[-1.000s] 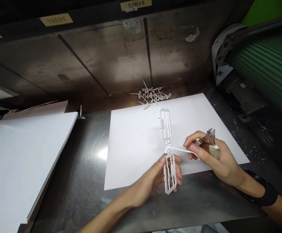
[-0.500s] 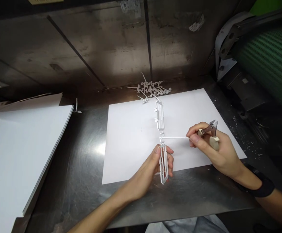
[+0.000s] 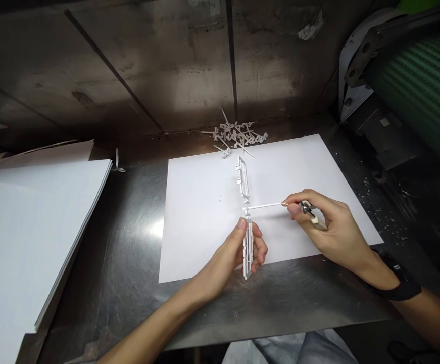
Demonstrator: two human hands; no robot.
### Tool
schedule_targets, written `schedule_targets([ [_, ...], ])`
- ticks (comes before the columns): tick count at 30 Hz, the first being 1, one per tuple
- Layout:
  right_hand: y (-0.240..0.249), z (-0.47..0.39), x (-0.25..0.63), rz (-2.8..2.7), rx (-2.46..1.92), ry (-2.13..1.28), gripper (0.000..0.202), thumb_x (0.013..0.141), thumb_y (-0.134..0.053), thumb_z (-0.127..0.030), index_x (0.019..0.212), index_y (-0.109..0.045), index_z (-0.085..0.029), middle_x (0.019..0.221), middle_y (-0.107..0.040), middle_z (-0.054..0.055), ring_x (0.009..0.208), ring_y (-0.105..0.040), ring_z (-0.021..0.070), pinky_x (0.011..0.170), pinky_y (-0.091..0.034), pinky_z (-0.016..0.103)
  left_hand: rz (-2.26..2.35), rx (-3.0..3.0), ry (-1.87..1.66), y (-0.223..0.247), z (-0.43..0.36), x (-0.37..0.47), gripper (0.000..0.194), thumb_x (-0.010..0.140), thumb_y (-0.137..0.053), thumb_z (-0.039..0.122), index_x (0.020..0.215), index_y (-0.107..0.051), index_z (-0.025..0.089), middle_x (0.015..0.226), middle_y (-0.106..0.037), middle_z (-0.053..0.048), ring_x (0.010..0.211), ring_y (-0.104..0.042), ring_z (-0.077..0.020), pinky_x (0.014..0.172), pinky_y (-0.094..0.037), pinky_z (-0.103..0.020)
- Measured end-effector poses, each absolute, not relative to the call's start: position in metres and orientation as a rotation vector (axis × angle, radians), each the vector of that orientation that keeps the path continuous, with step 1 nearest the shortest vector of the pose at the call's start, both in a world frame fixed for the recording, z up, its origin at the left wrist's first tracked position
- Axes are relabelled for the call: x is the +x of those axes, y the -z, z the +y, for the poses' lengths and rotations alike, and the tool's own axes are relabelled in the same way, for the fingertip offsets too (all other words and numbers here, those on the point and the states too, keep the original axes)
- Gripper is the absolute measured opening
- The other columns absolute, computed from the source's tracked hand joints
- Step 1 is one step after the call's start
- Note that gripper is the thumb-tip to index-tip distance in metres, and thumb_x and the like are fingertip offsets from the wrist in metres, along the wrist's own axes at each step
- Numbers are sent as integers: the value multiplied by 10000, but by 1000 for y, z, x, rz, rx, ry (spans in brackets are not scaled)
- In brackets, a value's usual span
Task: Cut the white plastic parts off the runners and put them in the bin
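My left hand (image 3: 238, 247) is closed around the near end of a white moulded plastic part (image 3: 247, 253). A second slotted frame (image 3: 243, 177) of the same piece stretches away from me, joined by small knobs in the middle. From that joint a thin white sprue rod (image 3: 265, 206) runs right. My right hand (image 3: 326, 230) pinches the rod's tip between thumb and forefinger. Tucked in the same palm is a pair of side cutters (image 3: 310, 211) with pale handles, partly hidden by the fingers. Both hands are above a white sheet (image 3: 197, 202).
A heap of cut white sprue pieces (image 3: 237, 134) lies at the back by the metal wall. To the left is a stack of white sheets (image 3: 41, 212). White scraps (image 3: 386, 217) are scattered at the right, near a green-belted conveyor (image 3: 420, 81).
The plastic part has turned slightly and shows more edge-on. My right hand has shifted a little left, and the side cutters have swung down in its palm.
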State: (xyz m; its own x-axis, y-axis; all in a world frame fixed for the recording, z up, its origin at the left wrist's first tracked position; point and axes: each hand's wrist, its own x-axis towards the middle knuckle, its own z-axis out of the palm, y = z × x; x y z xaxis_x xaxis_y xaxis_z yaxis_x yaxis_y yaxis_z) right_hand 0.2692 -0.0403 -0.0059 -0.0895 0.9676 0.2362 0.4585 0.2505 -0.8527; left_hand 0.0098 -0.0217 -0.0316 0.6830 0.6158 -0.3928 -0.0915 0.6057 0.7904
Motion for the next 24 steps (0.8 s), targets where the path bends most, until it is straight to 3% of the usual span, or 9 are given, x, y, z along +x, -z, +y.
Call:
schedule_targets([
  [5,7,-37,270,-1751,-1320,-687,368,1055,-652,-3,1268,-707,-298,1107,-712,-14,938,-666,193,857,-516,309,719,845,-434,31,-19,10,640,1173,-218,766,1197,-542,214,872,-655,-8,665,-528,-127,667,-430,-257],
  [12,6,-34,273,-1773,-1323,-745,279,1080,-625,-32,1201,-684,-276,1060,-688,-10,953,-655,198,864,-488,314,716,795,-414,21,-17,12,639,1155,-309,796,1162,-551,205,834,-647,-6,651,-517,-120,658,-426,-238],
  [17,0,-33,275,-1665,-1331,-970,121,1197,-640,-234,1107,-690,-296,948,-645,-35,851,-608,183,791,-463,299,720,680,-416,11,-12,13,649,1100,-436,854,1067,-526,212,691,-573,44,529,-396,-87,575,-365,-200],
  [20,-2,-33,275,-1615,-1310,-1055,170,1228,-646,-361,1076,-696,-302,911,-642,-42,828,-600,175,787,-454,294,704,617,-440,8,-9,11,634,1058,-569,849,1044,-526,217,628,-506,86,489,-298,-69,534,-309,-181],
  [24,0,-34,274,-1581,-1293,-1162,196,1235,-641,-414,1088,-704,-302,905,-633,-38,865,-609,177,845,-457,292,658,565,-525,6,-8,11,605,1030,-690,797,1003,-522,217,575,-401,127,485,-169,-68,494,-234,-180],
])
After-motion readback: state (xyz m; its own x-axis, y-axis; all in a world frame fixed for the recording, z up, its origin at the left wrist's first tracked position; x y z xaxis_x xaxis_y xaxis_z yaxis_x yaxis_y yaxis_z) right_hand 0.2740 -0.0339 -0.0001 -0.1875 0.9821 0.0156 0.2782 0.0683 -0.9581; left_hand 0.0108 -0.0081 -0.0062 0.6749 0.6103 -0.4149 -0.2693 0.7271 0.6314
